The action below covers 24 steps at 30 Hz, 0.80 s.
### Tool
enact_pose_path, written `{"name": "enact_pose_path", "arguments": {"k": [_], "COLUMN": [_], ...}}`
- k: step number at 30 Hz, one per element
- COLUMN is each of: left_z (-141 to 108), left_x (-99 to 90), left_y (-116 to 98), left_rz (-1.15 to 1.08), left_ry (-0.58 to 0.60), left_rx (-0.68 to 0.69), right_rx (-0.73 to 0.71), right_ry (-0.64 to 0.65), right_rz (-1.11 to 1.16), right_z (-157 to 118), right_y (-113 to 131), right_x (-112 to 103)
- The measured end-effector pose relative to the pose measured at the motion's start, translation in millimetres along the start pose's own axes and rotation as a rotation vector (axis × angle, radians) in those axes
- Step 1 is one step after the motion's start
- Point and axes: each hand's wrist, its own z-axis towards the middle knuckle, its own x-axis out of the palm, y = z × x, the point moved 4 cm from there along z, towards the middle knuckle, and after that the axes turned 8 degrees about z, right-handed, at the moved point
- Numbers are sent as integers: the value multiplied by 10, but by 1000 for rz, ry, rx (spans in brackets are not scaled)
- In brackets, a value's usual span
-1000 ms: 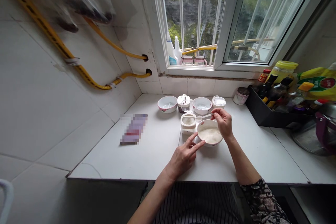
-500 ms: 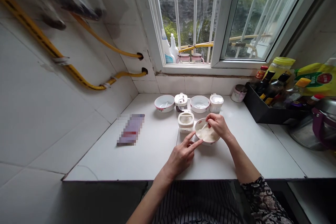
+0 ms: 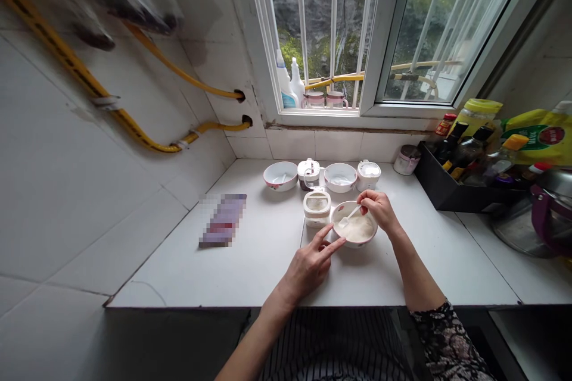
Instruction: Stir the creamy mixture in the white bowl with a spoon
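Note:
A white bowl point(image 3: 356, 243) with a pale, powdery or grainy filling stands on the white counter. My right hand point(image 3: 378, 209) pinches the handle of a small white spoon point(image 3: 353, 212), whose tip is over the bowl's left inner side. My left hand point(image 3: 310, 262) has its fingers apart, two fingertips touching the bowl's left rim. Just left of the bowl is a white square container point(image 3: 317, 209) with a see-through lid. Behind stand a bowl with a spoon point(image 3: 280, 177), a lidded jar point(image 3: 308, 174), another bowl point(image 3: 340, 177) and a second white jar point(image 3: 369, 175).
A blurred purple item point(image 3: 223, 220) lies at the left. On the right are a jar point(image 3: 406, 159), a black box point(image 3: 451, 190) of bottles and a metal pot point(image 3: 518, 226) with a purple handle. A window point(image 3: 370, 108) is behind the counter.
My right hand has moved slightly right and up with the spoon, and more of the spoon now shows. My left hand has stayed at the bowl's rim.

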Motion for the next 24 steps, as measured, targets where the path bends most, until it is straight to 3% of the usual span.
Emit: {"name": "enact_pose_path", "arguments": {"k": [10,15,20,24], "left_z": [12,9,11,7], "left_x": [-18,-7,2,16], "left_y": [-4,-2,-8,-5], "left_rz": [-3,-3,13,31], "left_ry": [-5,-1,-4,-17], "left_rx": [3,-4,-9,-9], "right_rx": [69,45,-181,-560], "right_ry": [-23,-47,-45,34], "right_rz": [167,290,183,-231], "right_z": [4,3,-47,-161], "right_y": [2,58,147,257], "right_x": [-5,146,409,533]}}
